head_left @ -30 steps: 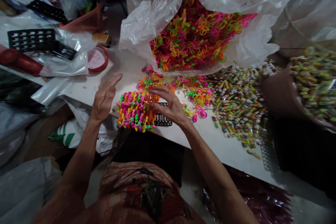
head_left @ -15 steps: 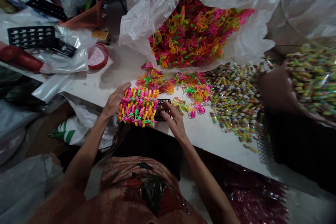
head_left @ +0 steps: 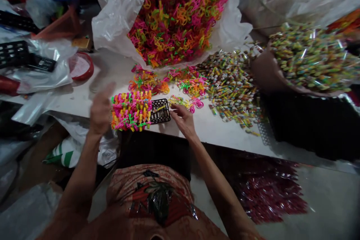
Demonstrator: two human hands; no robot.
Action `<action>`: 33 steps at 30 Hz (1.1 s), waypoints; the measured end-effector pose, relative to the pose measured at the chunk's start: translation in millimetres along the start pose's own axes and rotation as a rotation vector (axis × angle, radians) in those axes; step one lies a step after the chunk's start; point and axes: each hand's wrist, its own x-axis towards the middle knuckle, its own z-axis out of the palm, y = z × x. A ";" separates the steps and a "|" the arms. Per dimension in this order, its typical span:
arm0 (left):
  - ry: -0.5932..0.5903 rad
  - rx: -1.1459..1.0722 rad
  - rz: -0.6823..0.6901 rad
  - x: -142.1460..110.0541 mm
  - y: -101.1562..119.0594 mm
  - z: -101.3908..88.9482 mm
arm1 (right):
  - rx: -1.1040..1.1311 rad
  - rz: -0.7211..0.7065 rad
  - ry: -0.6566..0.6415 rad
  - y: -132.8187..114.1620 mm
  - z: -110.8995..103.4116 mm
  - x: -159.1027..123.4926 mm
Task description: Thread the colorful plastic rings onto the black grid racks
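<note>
A black plastic grid tray (head_left: 165, 116) lies near the table's front edge. Its left part is covered by rows of small pink, yellow, green and orange plastic pieces (head_left: 131, 110). One thin yellow wrapped stick (head_left: 160, 108) lies slantwise on the bare right part. My left hand (head_left: 100, 114) is beside the tray's left end, its fingers smeared by motion. At the right end is my right hand (head_left: 184, 120), thumb and fingers apart, fingertips close to the tray rim; whether they touch it I cannot tell. Loose coloured plastic pieces (head_left: 194, 86) lie just behind.
Behind stands a big clear plastic bag (head_left: 109, 30) full of coloured pieces. Wrapped sticks (head_left: 230, 86) are heaped at the right, beside a brown tub (head_left: 270, 69) piled with more. A red round basket (head_left: 90, 68) and black trays (head_left: 14, 53) sit at the left.
The view has shifted right. My left hand has come away from the filled rows and blurs. My right hand has moved off the bare grid to its right end, uncovering the yellow stick.
</note>
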 end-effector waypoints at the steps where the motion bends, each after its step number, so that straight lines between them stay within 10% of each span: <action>1: 0.126 -0.047 -0.036 1.1 -7.1 -4.3 | -0.012 0.002 0.023 3.0 -7.7 -2.4; 3: 0.266 -0.154 0.002 0.0 -18.1 -9.5 | -0.035 -0.016 0.027 6.4 -14.5 -8.7; 7: 0.071 -0.093 0.199 -15.4 -18.3 2.6 | -0.114 -0.218 -0.066 -5.0 7.2 -30.3; 13: 0.100 0.037 0.155 -38.6 -14.8 28.0 | -0.511 -0.613 -0.118 -34.7 52.2 -44.8; 33: 0.105 -0.290 0.058 -43.5 -28.3 26.3 | -0.371 -0.434 -0.168 -27.1 41.1 -35.9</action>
